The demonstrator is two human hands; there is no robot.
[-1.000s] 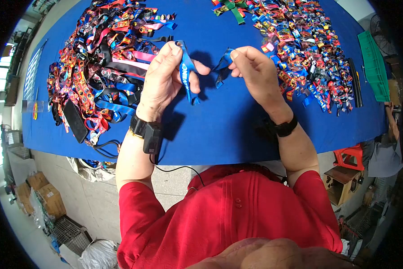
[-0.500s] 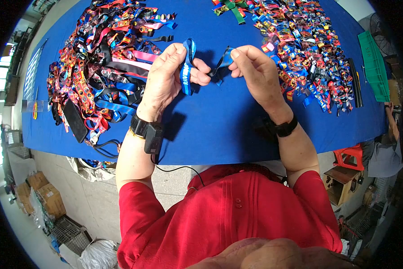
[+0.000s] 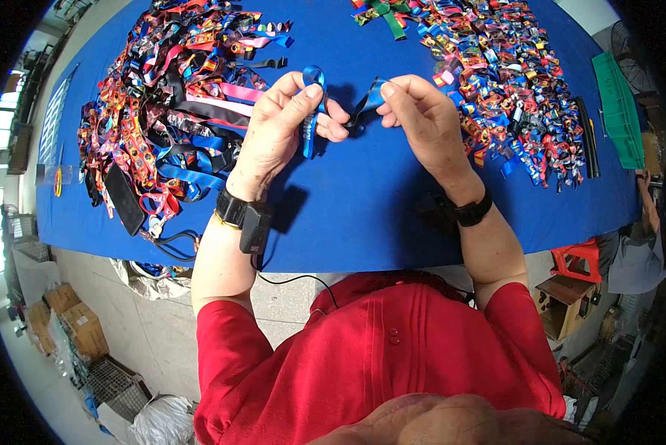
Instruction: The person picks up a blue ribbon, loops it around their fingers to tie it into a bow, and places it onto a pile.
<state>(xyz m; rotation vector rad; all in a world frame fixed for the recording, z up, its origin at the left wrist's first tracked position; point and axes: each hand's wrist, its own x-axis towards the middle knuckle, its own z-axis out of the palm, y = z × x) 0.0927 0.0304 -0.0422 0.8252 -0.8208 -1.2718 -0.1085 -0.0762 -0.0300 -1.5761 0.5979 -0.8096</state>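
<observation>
Both hands are raised over the middle of the blue-covered table (image 3: 348, 215), with a blue printed ribbon strap (image 3: 309, 137) between them. My left hand (image 3: 282, 119) pinches the strap between thumb and fingers; a small loop stands up above the thumb and a tail hangs below. A dark-backed blue stretch of ribbon runs to my right hand (image 3: 420, 111), whose thumb and forefinger grip its end. Part of the strap is hidden behind the left fingers. A large tangle of printed straps (image 3: 136, 144) lies left of my left hand.
Rows of bundled straps (image 3: 518, 89) cover the right side of the table. A black phone-like slab (image 3: 124, 200) lies at the left pile's edge. Beyond the right edge are a green crate (image 3: 619, 111), a red stool (image 3: 576, 259) and another person's arm (image 3: 650, 202).
The strap has twisted in my left hand: its white lettering now barely shows and the loop on top looks rounder. My right hand has hardly moved.
</observation>
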